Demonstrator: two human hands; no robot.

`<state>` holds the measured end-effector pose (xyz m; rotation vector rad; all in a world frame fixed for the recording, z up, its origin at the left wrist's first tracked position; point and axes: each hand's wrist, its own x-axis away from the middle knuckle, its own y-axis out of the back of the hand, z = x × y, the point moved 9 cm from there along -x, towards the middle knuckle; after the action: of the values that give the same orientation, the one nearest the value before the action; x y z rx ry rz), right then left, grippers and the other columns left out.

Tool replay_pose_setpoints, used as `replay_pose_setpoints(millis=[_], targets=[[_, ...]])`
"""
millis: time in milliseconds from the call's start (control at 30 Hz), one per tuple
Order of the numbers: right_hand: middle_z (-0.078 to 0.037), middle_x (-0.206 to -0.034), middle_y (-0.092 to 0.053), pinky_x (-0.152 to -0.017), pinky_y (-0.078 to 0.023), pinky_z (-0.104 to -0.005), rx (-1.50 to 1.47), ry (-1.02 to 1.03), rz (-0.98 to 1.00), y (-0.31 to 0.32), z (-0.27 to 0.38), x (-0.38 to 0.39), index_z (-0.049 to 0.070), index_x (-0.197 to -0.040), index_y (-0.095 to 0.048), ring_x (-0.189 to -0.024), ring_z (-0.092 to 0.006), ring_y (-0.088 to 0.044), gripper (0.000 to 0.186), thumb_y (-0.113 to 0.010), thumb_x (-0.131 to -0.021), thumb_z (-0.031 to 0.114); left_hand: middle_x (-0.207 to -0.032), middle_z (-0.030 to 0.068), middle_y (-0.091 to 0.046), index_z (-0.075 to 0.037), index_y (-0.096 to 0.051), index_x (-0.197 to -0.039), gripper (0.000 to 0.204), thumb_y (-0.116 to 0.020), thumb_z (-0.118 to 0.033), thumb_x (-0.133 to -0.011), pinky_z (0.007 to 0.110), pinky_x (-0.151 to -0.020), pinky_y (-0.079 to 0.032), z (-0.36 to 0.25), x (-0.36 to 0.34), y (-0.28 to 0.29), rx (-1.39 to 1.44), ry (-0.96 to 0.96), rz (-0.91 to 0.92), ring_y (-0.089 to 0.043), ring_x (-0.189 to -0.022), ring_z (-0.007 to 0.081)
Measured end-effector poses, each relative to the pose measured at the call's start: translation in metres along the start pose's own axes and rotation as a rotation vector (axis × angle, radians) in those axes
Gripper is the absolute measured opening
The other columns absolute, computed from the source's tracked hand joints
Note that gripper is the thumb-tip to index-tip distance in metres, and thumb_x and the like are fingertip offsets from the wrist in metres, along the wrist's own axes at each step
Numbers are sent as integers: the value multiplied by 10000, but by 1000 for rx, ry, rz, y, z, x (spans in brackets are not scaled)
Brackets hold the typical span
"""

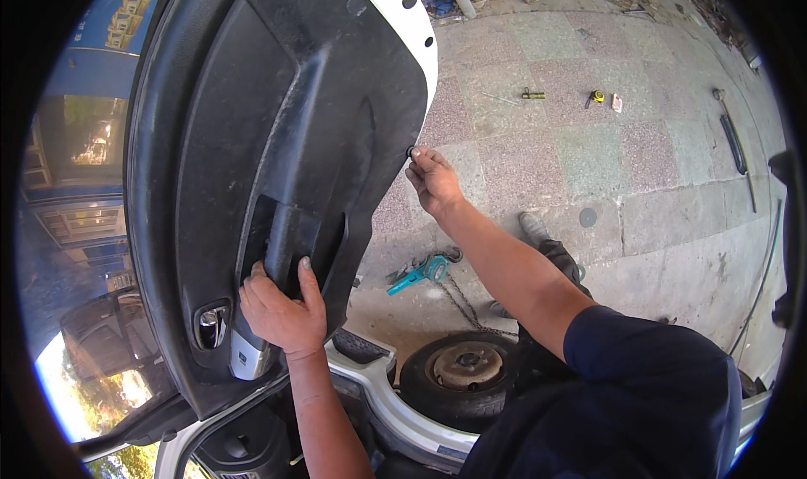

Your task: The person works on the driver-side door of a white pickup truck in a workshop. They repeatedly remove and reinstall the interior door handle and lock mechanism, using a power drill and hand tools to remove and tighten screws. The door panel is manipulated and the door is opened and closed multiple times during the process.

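Note:
A black car door trim panel (336, 84) stands before me on an open white door (426, 67). My left hand (284, 311) grips the armrest (290, 235) near its lower end, fingers on one side and thumb on the other. Beside it are the inner door handle (211, 325) and a silver switch panel (247, 359). At the panel's right edge my right hand (433, 179) pinches a small black round piece (410, 152); whether it is still seated in the door I cannot tell. Black round plugs (409, 0) show higher on the white metal.
A teal chain hoist (424, 271) with its chain lies on the floor near a wheel (450, 403). Farther off are a flashlight (534, 95), a tape measure (596, 97) and a long bar-like tool (735, 147). The car's sill (395, 412) runs below the door.

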<state>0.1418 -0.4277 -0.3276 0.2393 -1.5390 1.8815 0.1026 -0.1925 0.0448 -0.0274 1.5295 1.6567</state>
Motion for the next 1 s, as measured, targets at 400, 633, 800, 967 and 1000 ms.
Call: replay_pose_setpoints(millis=[400,633,800,967,1000], targets=[[20,-1062,-727,-991,-626,-357,108,23,40,-3,3,-1,136,-1141,-683,-1002,-140,-702,95,-768,-1100,139,-1080,237,-681,51,-647,-1279,615,-833,-462,-995,577,-866,-547,-2,0,1,12,-7,-19,-672,-997,477],[6,-1112,-732,-1063,-609,-468,109,-66,102,3,-6,-12,161,-1106,-667,-1084,-163,-698,125,-781,-1105,215,-1070,236,-678,54,-644,-1272,615,-833,-461,-991,577,-851,-539,-4,-2,2,4,7,-16,-668,-981,479],[-27,-1184,-740,-1123,-589,-522,125,-69,150,-5,-12,-9,158,-1104,-635,-1219,-217,-705,187,-750,-1131,303,-1107,240,-694,64,-654,-1309,642,-815,-481,-1010,566,-880,-546,-4,-1,-1,-31,52,16,-687,-1024,478],[-50,-1228,-743,-1129,-583,-536,103,-55,123,-11,-21,-3,140,-1170,-634,-1246,-242,-700,259,-728,-1139,379,-1112,245,-693,68,-654,-1312,646,-816,-478,-1007,566,-884,-543,-5,-1,-2,-49,53,6,-684,-1026,485],[-52,-1233,-742,-1129,-583,-537,113,-49,117,-11,-22,-4,137,-1181,-635,-1243,-243,-700,273,-723,-1141,393,-1114,245,-693,68,-654,-1313,646,-818,-476,-1005,567,-884,-543,-5,-2,-3,-44,59,13,-684,-1026,486]])
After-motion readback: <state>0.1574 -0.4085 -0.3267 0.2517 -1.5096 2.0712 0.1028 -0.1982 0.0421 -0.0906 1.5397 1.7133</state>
